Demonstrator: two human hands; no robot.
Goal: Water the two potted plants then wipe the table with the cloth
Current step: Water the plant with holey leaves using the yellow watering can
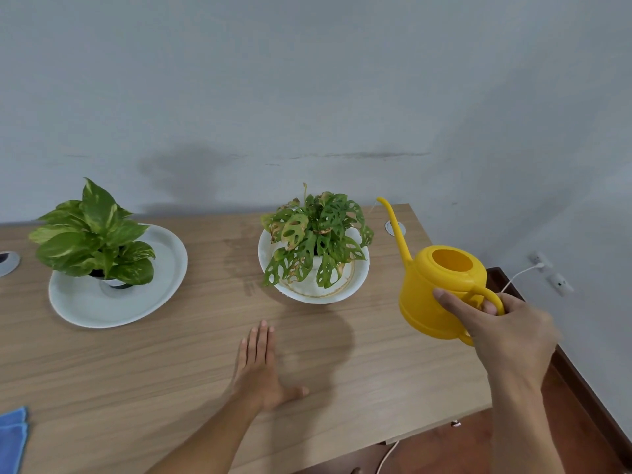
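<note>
**The yellow can is up and near the first plant**

The right hand [502,323] is wrapped tight around the loop handle of the bright yellow plastic watering can [441,289]. The thumb presses on the can's round side. The can is held up over the right part of the light wooden table [171,371]. Its long thin spout points up and away, toward the far wall. The can looks hard and smooth. Plastic is light, but water inside would make it heavier, and the pictures do not show how full it is. The handle is the best place to hold it, and the thumb on the side probably helps keep it from swinging.

The left hand [260,367] lies flat and open on the table, fingers spread a little, holding nothing.

Just left of the can is the holey-leaved green plant in a round white pot [314,254]. Some leaves have brown edges and look thin, so they could tear if the spout bumps them. Far on the left is the plant with broad green-and-yellow leaves in a small pot [92,241], which stands on a wide white plastic tray [85,309].

The soft blue cloth [12,436] lies folded at the near left edge of the table. It looks floppy and easy to grab anywhere.

No water is pouring, so the watering looks about to begin.
</note>
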